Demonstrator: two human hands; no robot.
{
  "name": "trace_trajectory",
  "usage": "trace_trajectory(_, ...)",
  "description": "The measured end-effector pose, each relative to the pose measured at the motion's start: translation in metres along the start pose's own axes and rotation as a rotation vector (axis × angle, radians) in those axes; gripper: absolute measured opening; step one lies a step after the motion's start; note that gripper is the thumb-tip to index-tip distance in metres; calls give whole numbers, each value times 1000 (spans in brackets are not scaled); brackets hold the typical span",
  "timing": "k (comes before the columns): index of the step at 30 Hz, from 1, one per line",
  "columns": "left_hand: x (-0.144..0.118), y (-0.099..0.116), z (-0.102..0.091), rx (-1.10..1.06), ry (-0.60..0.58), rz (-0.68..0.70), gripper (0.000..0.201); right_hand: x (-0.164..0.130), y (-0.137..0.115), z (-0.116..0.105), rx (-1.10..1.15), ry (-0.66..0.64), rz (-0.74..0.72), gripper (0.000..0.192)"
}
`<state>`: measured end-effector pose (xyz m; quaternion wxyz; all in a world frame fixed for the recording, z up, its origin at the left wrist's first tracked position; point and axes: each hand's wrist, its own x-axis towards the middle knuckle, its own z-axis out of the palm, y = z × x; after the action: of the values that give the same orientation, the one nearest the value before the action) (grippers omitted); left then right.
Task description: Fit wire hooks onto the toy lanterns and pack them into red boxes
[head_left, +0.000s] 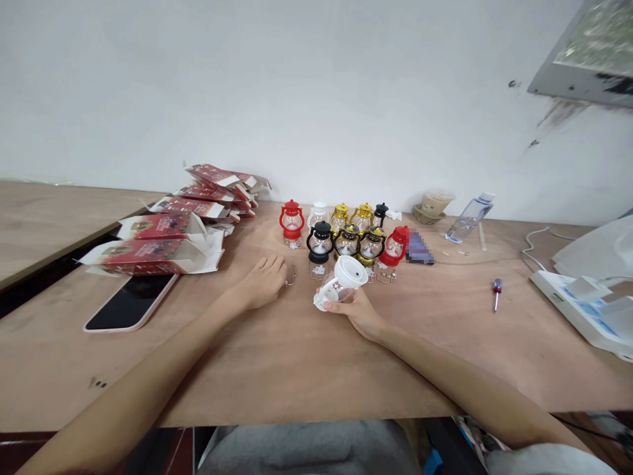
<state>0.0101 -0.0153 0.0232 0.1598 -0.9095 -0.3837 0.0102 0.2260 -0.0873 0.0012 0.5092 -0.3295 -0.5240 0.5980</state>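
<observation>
One white lantern [350,272] tilts mid-frame, gripped by the right hand [363,311]; whether the left hand [266,282] grips anything is unclear.

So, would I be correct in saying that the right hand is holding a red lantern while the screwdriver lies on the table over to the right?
Not quite: the head view shows that the lantern in the right hand is white, not red. The screwdriver does lie on the table over to the right.

The white lantern [340,280] tilts, its round base [352,271] upward
</observation>
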Motion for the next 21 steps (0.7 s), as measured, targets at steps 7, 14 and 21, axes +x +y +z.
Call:
trace_trajectory(7, 0, 1, 0, -48, -25, 34, 20, 0, -1, 0, -9, -10, 4, 32)
trace_trajectory(14, 2, -2, 2, -25, 32, 49, 18, -1, -1, 2, -92, 6, -39, 28)
trace_trajectory(21, 3, -9, -4, -260, -33, -2, 13, 1, 1, 3, -192, -4, -102, 35)
